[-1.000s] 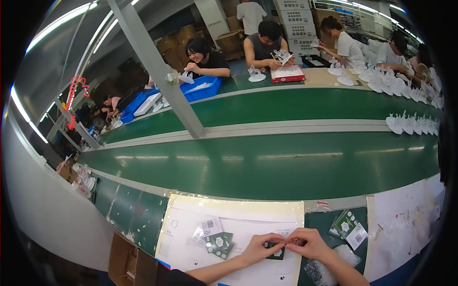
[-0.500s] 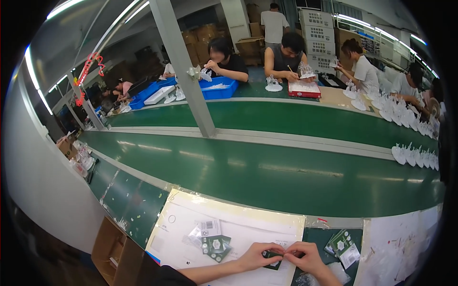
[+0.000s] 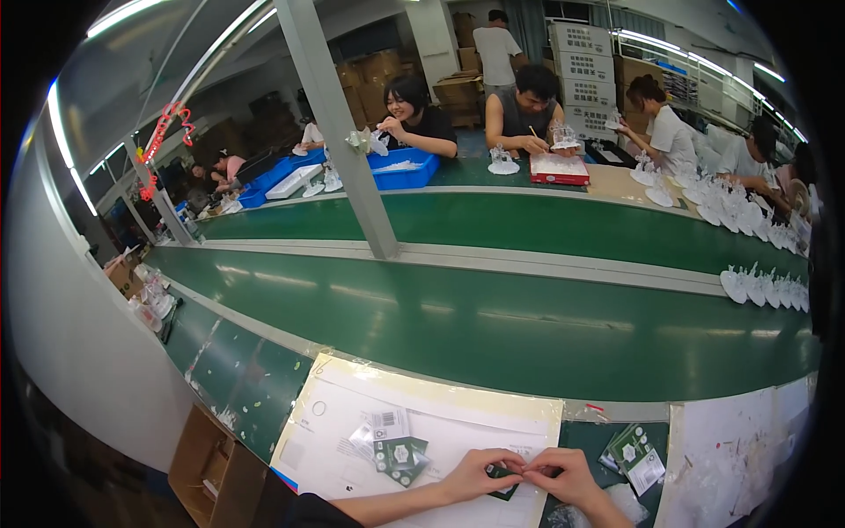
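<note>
Both hands meet above the right part of a white sheet (image 3: 352, 466). My left hand (image 3: 480, 475) is closed on a small dark green card (image 3: 503, 490), partly hidden behind the fingers. Fingertips of my right hand (image 3: 563, 477) are pinched against those of the left at the card's upper edge; whether they grip the card or something small is hidden. Left of the hands, several green and white printed cards (image 3: 401, 458) lie overlapping on the sheet, some in clear plastic bags. More green and white cards (image 3: 635, 456) lie in a pile to the right of my right hand.
Clear plastic bags (image 3: 620, 503) lie beside my right wrist. A green conveyor belt (image 3: 440, 330) runs beyond the sheet, with white figurines (image 3: 764, 287) at its far right. An open cardboard box (image 3: 211, 471) stands lower left. Across the belt, several people work near a blue bin (image 3: 405, 169).
My hands stay pressed together in nearly the same place, and the card in them has shifted slightly. Across the belt, one co-worker's head has lifted and turned.
</note>
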Demonstrator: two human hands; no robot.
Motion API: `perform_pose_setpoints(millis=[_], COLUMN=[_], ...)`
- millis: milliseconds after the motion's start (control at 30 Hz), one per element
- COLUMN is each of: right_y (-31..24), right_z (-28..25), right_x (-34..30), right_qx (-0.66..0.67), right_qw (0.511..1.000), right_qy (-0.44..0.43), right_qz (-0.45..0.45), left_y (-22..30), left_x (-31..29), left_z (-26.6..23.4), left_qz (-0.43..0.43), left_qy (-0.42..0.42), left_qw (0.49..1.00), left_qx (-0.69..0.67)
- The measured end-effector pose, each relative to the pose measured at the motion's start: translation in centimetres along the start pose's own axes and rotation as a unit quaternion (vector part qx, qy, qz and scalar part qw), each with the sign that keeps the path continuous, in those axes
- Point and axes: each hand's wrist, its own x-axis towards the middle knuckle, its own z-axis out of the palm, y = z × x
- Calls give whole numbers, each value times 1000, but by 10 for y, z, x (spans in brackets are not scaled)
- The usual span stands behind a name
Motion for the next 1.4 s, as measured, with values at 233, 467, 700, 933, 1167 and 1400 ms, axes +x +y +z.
perform_pose_setpoints(millis=[233,467,700,933,1167,1400], right_y=[-1,-2,-3,-14,-6,-4], right_z=[2,1,2,5,3,2], right_x=[2,-1,3,2,3,5], right_qx=[21,25,36,14,16,35], right_qw=[1000,999,999,998,999,998], right_qy=[-10,19,19,61,45,45], right_qz=[11,17,20,1,-1,16], left_y=[-4,-4,-2,-6,-5,-5], left_x=[-1,1,-1,-1,-2,0], left_z=[-3,0,-2,3,3,1], left_qz=[-30,-6,-9,2,0,-2], left_qy=[-23,-11,1,19,33,36], left_qw=[999,998,999,999,999,999], left_qx=[-35,-63,-54,-50,-43,-33])
